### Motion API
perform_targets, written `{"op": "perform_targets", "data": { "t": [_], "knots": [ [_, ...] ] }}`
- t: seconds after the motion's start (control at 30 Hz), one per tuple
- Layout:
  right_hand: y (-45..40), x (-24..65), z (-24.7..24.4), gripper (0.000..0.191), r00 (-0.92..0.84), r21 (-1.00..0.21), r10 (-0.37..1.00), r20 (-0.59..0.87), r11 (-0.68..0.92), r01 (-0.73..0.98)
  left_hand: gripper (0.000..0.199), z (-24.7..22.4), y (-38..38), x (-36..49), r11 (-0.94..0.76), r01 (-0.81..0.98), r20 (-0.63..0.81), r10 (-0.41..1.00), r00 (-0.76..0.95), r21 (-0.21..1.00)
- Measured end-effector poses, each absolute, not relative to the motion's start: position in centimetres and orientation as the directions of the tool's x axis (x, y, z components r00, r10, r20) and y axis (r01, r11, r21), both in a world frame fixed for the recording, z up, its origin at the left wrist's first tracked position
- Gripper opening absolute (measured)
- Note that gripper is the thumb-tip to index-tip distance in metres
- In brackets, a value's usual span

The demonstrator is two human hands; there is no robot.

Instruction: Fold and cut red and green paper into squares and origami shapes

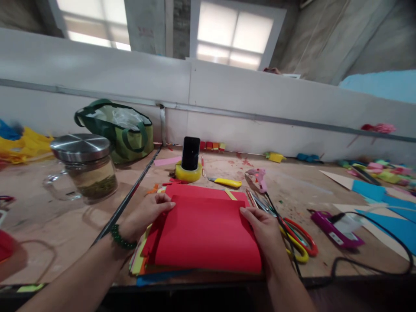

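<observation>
A red sheet of paper lies on a stack of coloured papers at the table's front edge, its lower part curved. At its upper left corner, my left hand pinches the paper between thumb and fingers; a green bead bracelet is on that wrist. My right hand closes on the upper right corner in the same way. A short yellow strip rests on the red paper behind the sheet. Orange and red scraps lie beyond my left hand.
Scissors, a pink glue gun and a purple power strip are at the right. A yellow cutter and a phone stand behind. At the left are a glass mug and a green bag.
</observation>
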State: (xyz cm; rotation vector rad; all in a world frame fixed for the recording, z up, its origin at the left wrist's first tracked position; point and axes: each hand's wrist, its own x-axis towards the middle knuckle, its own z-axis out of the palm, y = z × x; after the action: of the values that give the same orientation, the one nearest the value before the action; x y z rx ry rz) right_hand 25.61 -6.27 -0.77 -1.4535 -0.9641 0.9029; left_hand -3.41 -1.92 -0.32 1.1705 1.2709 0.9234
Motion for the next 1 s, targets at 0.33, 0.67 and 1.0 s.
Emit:
{"op": "perform_targets", "data": {
  "t": [0.33, 0.67, 1.0],
  "knots": [
    [-5.9, 25.7, -0.8, 0.031, 0.346, -0.982, 0.938, -0.011, -0.075, 0.172, 0.027, -0.5, -1.0, -3.4, 0.136, 0.166, -0.151, 0.985, 0.086, 0.977],
    [-5.8, 26.1, -1.2, 0.029, 0.338, -0.978, 0.941, -0.033, -0.100, 0.181, 0.030, -0.9, -0.9, -3.7, 0.089, 0.178, -0.108, 0.989, 0.101, 0.980],
    [-5.5, 25.9, -2.0, 0.030, 0.261, -0.878, 0.956, 0.134, -0.007, 0.479, 0.011, -1.4, 0.1, -3.4, -0.027, 0.443, 0.005, 0.999, 0.051, 0.896]
  ]
}}
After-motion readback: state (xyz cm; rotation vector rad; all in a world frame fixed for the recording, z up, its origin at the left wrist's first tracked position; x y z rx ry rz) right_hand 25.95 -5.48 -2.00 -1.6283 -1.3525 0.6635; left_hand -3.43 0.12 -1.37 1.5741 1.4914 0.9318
